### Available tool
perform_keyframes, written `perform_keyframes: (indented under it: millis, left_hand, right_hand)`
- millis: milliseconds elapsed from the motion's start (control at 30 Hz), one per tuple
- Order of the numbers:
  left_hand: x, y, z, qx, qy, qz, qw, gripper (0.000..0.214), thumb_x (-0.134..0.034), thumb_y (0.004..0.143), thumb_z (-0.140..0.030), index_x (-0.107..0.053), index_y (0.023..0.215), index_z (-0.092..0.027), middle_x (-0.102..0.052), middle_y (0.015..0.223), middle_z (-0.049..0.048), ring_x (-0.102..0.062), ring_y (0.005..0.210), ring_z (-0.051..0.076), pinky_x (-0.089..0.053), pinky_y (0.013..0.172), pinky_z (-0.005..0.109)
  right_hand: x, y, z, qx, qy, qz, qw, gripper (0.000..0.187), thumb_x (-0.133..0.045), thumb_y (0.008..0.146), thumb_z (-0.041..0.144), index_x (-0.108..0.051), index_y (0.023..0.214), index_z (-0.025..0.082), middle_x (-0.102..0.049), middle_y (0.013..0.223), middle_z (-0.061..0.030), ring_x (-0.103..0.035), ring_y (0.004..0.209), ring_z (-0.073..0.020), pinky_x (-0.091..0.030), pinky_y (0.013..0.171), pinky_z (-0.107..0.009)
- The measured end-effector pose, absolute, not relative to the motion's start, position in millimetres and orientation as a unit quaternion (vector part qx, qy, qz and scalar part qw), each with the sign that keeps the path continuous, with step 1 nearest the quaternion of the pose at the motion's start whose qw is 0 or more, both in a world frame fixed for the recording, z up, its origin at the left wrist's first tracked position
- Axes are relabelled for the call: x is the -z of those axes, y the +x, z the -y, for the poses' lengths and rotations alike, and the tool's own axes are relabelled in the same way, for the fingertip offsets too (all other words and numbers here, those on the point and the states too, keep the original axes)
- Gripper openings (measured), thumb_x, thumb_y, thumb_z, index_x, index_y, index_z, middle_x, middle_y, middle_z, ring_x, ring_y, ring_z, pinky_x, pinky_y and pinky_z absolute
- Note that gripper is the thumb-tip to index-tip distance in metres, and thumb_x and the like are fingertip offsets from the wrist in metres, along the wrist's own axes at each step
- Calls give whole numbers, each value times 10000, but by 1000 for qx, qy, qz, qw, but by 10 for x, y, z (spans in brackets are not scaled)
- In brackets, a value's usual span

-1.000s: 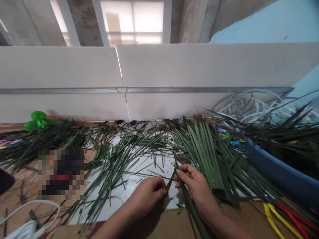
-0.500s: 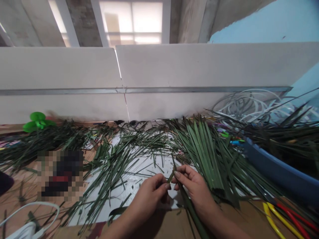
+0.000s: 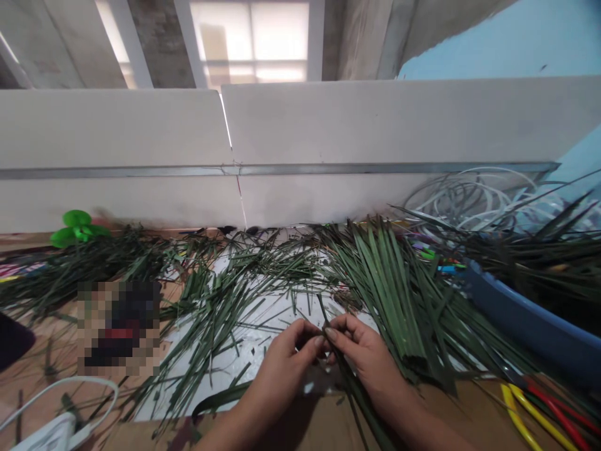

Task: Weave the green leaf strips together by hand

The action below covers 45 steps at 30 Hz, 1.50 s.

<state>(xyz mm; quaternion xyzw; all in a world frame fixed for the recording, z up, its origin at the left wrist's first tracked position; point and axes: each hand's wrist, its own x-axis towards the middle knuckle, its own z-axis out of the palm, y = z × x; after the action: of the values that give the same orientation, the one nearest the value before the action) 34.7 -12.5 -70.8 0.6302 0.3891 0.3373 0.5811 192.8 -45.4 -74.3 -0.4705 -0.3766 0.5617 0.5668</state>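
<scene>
My right hand (image 3: 359,344) is closed in a pinch on a long green leaf strip (image 3: 352,385). Its narrow tip pokes up past the fingers, while the wider length runs down under my right wrist toward the lower edge. Thumb and fingers of my left hand (image 3: 298,351) press together on the same strip, right beside the right fingertips. Where the fingers meet, the strip is mostly hidden. A thick bundle of green leaves (image 3: 392,294) lies just right of my right hand. Cut leaf pieces (image 3: 206,332) are strewn left of my left hand over a white sheet (image 3: 244,360).
A blue basin (image 3: 521,319) holding dark leaves stands at right. Scissors or pliers with yellow handles (image 3: 530,413) and a red-handled tool (image 3: 558,413) lie below it. A green fan (image 3: 77,228), a white power strip (image 3: 49,432) and a pixelated patch are at left. A white panel (image 3: 328,125) rises behind.
My left hand has moved slightly up and right, closer to the right fingertips. The short leaf piece that showed between the hands is now covered by fingers. The view has shifted slightly.
</scene>
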Motion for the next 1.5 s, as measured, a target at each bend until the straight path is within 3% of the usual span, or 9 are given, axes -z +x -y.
perform_keyframes:
  millis: [167,367,667,867,1100,1333,1500]
  left_hand:
    - [749,365,118,-336,610,-397,598,144,-629,822,-311,-581,787,-180,-639,703,7,-586,663,152,-425,626,246]
    - [710,389,141,-389,564,-354,636,267,-632,850,-324,-607,1074,-181,-671,795,25,-620,722,162,-461,673,261]
    - [667,379,136,-394,622,-385,556,128,-624,817,-279,-689,844,-172,-666,788,23,-590,747,171,-448,670,256]
    - [665,382,145,-392,610,-395,565,239,-627,811,-303,-687,1005,-178,-688,841,33,-598,763,179,-459,678,265]
    - [650,372,137,-395,621,-391,553,105,-626,805,-261,-669,831,-169,-651,775,19,-569,731,163,-438,650,243]
    - [617,400,171,-386,621,-409,545,190,-608,808,-249,-682,961,-164,-706,890,56,-622,793,195,-472,698,276]
    - [625,407,179,-384,639,-400,533,176,-598,814,-225,-677,961,-168,-709,857,50,-632,805,201,-471,728,287]
  right_hand:
    - [710,1906,460,-551,-480,395,557,428,-823,650,544,-617,752,183,-687,636,5,-601,524,-131,-424,504,-221]
    - [720,1911,464,-546,-479,415,548,434,-811,661,559,-610,733,181,-685,635,3,-592,522,-124,-444,530,-233]
    - [731,1880,488,-547,-480,406,553,442,-819,645,556,-615,732,173,-688,617,7,-603,497,-120,-453,502,-223]
    - [732,1889,472,-546,-489,404,547,453,-821,630,566,-600,721,181,-683,616,9,-596,483,-123,-439,481,-223]
    - [715,1879,489,-538,-494,409,547,429,-810,644,561,-619,714,183,-687,612,2,-596,490,-130,-439,489,-231]
    - [741,1876,484,-535,-493,402,556,423,-808,662,546,-615,734,176,-669,618,16,-589,501,-116,-441,478,-212]
    - [728,1873,493,-537,-487,401,560,404,-799,684,533,-619,744,177,-672,637,16,-581,505,-107,-438,491,-212]
